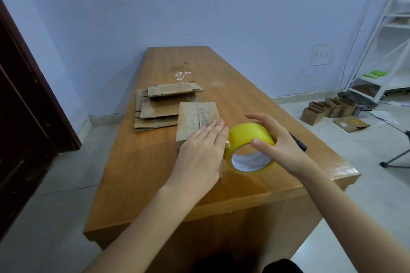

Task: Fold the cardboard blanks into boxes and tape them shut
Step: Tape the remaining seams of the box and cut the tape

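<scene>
Taping a box (195, 117) shut on the worktop (137, 162) | left hand (200, 150) pressed flat on box, fingers straight | right hand (277, 139) gripped tape roll (249, 146) beside box | next: likely pull tape across, cut | blanks (159, 106) stacked behind

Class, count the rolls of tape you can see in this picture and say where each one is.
1. The yellow tape roll stands on its edge on the wooden table, gripped by the right hand, beside the left hand. No other roll shows.
</scene>
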The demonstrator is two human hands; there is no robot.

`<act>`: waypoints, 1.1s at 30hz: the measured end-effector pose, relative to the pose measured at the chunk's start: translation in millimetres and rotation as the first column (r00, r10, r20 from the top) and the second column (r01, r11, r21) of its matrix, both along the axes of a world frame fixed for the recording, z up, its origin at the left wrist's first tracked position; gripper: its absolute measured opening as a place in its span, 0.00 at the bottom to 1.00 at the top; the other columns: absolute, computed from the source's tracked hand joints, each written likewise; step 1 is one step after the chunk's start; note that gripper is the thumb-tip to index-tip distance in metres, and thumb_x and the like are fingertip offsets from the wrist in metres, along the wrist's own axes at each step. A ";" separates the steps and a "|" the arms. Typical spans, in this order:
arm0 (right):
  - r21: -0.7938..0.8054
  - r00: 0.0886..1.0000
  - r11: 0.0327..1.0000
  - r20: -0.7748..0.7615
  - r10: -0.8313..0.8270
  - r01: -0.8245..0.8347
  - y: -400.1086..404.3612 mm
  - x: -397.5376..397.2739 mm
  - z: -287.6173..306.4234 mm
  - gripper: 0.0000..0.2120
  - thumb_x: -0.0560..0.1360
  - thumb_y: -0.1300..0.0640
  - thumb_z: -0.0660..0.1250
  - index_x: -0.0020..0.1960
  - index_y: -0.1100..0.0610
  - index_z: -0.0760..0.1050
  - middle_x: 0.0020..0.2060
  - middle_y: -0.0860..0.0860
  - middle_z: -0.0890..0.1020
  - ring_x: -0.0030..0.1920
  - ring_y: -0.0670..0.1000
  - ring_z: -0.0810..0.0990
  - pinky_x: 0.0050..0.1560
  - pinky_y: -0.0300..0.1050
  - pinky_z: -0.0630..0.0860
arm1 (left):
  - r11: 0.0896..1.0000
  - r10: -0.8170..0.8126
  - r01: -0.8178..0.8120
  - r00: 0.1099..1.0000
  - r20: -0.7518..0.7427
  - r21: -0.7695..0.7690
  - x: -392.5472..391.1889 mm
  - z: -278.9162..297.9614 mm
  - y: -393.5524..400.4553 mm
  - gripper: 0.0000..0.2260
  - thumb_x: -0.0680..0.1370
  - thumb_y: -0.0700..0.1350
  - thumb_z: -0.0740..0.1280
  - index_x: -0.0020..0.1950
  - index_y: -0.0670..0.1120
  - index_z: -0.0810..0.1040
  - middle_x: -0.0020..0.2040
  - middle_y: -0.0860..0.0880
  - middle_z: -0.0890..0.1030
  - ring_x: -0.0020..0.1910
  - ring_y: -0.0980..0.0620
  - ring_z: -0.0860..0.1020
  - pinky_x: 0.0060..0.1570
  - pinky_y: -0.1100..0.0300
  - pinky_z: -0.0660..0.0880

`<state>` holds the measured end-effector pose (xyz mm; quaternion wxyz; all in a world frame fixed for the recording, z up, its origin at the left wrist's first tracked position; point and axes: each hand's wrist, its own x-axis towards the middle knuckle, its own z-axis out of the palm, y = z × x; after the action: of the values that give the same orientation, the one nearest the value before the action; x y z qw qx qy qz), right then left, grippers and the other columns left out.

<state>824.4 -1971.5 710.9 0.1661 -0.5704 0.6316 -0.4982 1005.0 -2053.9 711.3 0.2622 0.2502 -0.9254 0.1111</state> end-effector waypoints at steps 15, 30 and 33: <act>-0.249 0.964 0.948 0.221 -0.145 0.200 -9.7 0.2 -0.6 0.17 0.63 0.44 0.67 0.27 0.55 0.67 0.23 0.45 0.63 0.26 0.45 0.63 0.30 0.37 0.62 | 0.999 -0.053 0.051 0.992 0.112 0.019 6.5 4.3 -3.2 0.34 0.61 0.35 0.80 0.65 0.36 0.73 0.63 0.39 0.76 0.61 0.43 0.77 0.60 0.51 0.69; 0.117 0.814 0.959 -0.561 -0.152 0.260 -4.9 4.4 12.3 0.20 0.67 0.36 0.66 0.41 0.53 0.73 0.21 0.49 0.67 0.25 0.47 0.68 0.30 0.46 0.70 | 0.995 -0.088 0.080 0.981 0.170 0.056 10.0 18.6 6.2 0.22 0.77 0.47 0.67 0.71 0.49 0.69 0.76 0.44 0.59 0.75 0.47 0.59 0.68 0.61 0.49; 0.141 0.738 0.951 -0.665 -0.115 0.276 -7.5 11.5 15.9 0.31 0.65 0.29 0.57 0.44 0.57 0.73 0.23 0.50 0.71 0.28 0.50 0.73 0.31 0.46 0.71 | 0.999 -0.036 0.035 0.969 0.245 0.006 3.7 18.8 10.5 0.18 0.79 0.45 0.62 0.69 0.45 0.67 0.77 0.41 0.52 0.76 0.45 0.52 0.72 0.58 0.46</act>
<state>835.9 -1979.0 726.8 -0.0516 -0.6139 0.7599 -0.2075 1008.7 -2043.5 730.1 0.1477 0.2182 -0.9551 0.1357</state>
